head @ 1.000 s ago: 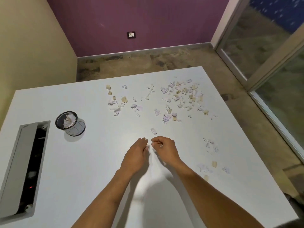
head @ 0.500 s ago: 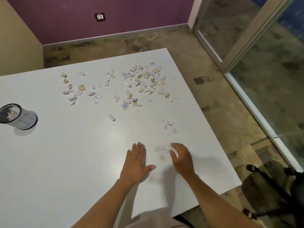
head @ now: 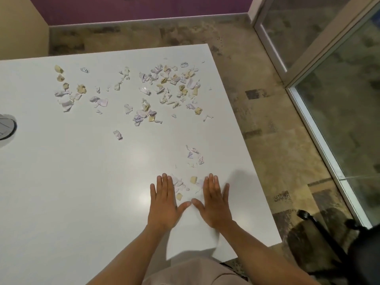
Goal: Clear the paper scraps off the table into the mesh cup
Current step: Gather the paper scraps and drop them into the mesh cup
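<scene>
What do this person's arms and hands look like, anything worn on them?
Both forearms are bare, no sleeves in view. The left hand and right hand wear no gloves, and no rings, watch or bracelet show. Beige clothing appears below.

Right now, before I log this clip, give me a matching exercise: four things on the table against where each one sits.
Things:
1. mesh cup
2. left hand
3. lone scrap
4. big scatter of scraps

Places:
A. far side of the table, toward its right corner
B. flat on the table, left of a small heap of scraps
C. cut off by the left edge of the view
D. alone on bare table, nearer than the big scatter

Pairs: 1-C, 2-B, 3-D, 4-A
</scene>
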Tool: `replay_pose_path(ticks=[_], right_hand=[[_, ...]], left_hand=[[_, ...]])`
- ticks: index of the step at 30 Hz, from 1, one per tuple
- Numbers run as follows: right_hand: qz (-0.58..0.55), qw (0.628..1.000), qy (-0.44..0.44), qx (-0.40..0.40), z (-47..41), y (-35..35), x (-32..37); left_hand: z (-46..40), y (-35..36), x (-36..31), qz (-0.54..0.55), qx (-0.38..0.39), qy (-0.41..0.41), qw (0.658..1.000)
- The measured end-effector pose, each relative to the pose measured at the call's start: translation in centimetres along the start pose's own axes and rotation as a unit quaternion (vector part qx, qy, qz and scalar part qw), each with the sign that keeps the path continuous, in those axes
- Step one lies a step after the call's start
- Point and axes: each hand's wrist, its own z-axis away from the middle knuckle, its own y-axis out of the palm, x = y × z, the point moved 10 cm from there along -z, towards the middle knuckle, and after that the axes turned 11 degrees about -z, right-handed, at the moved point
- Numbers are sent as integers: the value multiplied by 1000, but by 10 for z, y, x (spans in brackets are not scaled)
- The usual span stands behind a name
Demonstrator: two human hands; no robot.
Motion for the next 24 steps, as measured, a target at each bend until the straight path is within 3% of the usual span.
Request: replay_pose_path(ticks=[3,5,7,9,12,15,18,21,24], right_hand=[[-21,997,-79,12,-15,-11,21],[-95,990,-108,-5,-26,-27,26],[-219,972,-73,-46,-39,-51,16],[-270,957,-42,-95,-53,-74,4],[-226,967,-67,-92,-82,-88,7],[-188,979,-82,12,-116,-79,17],[-124,983,-107,81,-131,-68,26],[-8,983,-169,75,-123,-60,35],[-17,979,-198,50,-114,-59,39]], left_hand=[[-14,-2,-10,15,-5,22,1000],[-25,-2,-12,14,14,31,999],[-38,-3,-13,27,29,49,998],[-51,-11,-15,53,35,76,995],[-74,-28,-17,103,43,105,988],[-99,-46,-13,138,49,121,982],[-120,-54,-13,100,60,155,981],[-127,-55,-23,46,60,198,977],[-124,-56,-30,60,62,216,973]])
